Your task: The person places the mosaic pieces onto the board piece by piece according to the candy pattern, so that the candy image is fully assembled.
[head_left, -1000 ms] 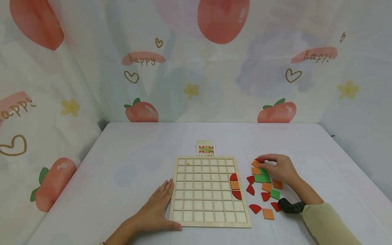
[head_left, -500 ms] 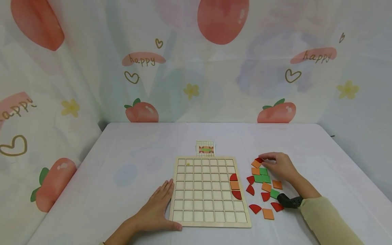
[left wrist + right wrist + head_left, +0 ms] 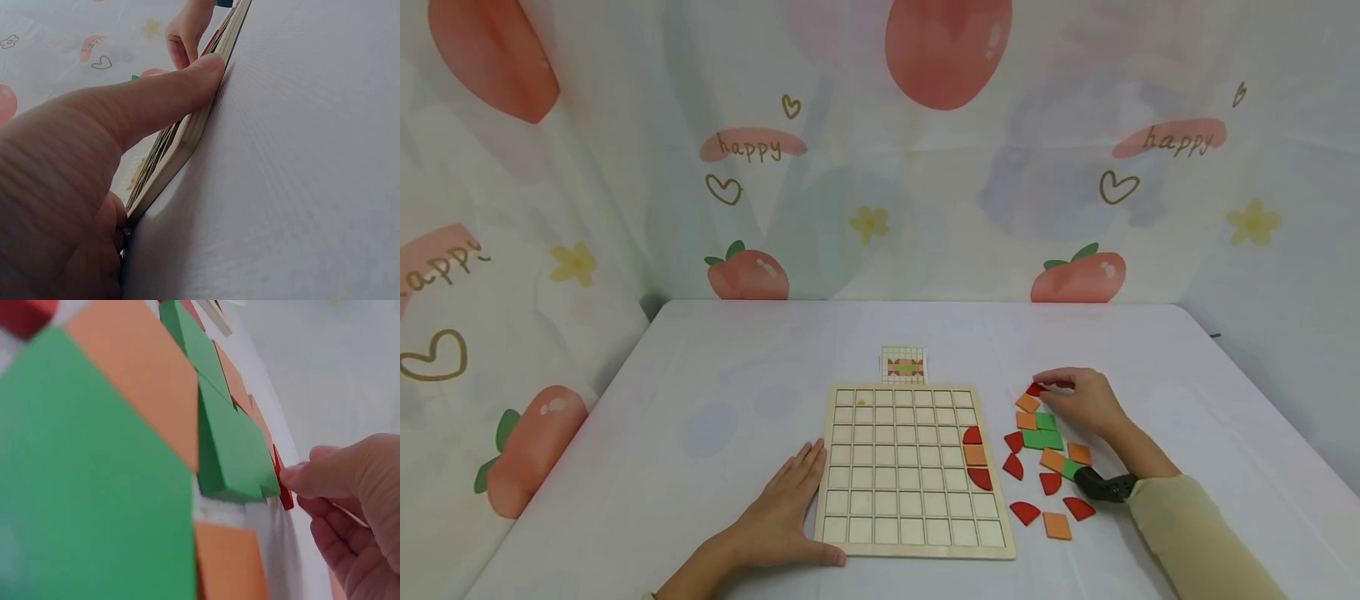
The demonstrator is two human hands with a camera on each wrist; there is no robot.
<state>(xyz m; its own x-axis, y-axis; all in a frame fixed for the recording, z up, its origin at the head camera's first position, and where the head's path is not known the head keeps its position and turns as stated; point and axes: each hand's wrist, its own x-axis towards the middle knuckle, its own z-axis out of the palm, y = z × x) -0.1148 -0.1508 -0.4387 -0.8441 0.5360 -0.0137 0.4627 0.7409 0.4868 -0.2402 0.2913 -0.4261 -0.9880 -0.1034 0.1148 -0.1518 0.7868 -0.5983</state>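
Red quarter-round tile (image 3: 1035, 389) is pinched between the thumb and fingers of the right hand (image 3: 1078, 406), at the far end of the loose tiles right of the board. Whether it touches the tabletop cannot be told. Right wrist view: thumb tip lies against the tile; a pinch seems chosen because so thin a piece, close to others, offers little to hold. Just beside it, on the near side, lies an orange square (image 3: 1027, 403); green pieces (image 3: 1042, 439) and more red and orange ones spread toward the person, presumably kept on this side for the right hand's easy reach. Left of these, the gridded wooden board (image 3: 917, 551) carries three pieces in its rightmost column: two red quarter-rounds (image 3: 972, 435) with an orange tile (image 3: 975, 454) between them, one per cell. Left hand (image 3: 778, 517) clamps nothing; its fingers extend to the board's left edge and its thumb reaches the near edge, probably to steady the board. Beyond the far rim lies a printed card (image 3: 905, 367), likely put there to be visible without covering any cells. White tabletop (image 3: 737, 358) supports everything.
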